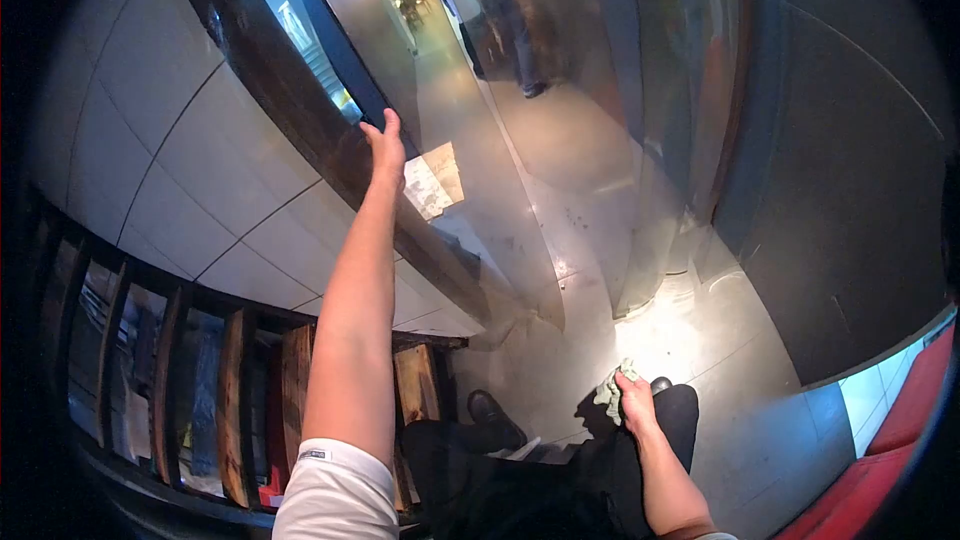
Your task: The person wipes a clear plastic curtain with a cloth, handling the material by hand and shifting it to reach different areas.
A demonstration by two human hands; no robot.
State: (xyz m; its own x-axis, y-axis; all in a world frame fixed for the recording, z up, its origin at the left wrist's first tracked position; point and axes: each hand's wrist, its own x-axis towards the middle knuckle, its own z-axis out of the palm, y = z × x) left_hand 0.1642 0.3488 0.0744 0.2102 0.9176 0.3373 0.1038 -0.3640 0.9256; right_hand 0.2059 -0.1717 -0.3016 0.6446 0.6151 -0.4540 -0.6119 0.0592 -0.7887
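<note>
My left hand [386,148] is stretched out ahead at the dark door frame [270,60], beside the edge of a clear plastic curtain [450,90]. Two of its digits show stretched and apart, and I see nothing held in it; the other fingers are hidden. My right hand [636,402] is low near my right knee, closed around a crumpled pale cloth [608,395]. The cloth sticks out on the left side of the fist, above the floor.
A slatted wooden rack [235,405] stands at the left, below a tiled wall [200,170]. A papery sheet [436,180] shows at the curtain. To the right are a dark panel [850,180] and a red seat [880,460]. A person's legs [515,35] appear beyond the curtain.
</note>
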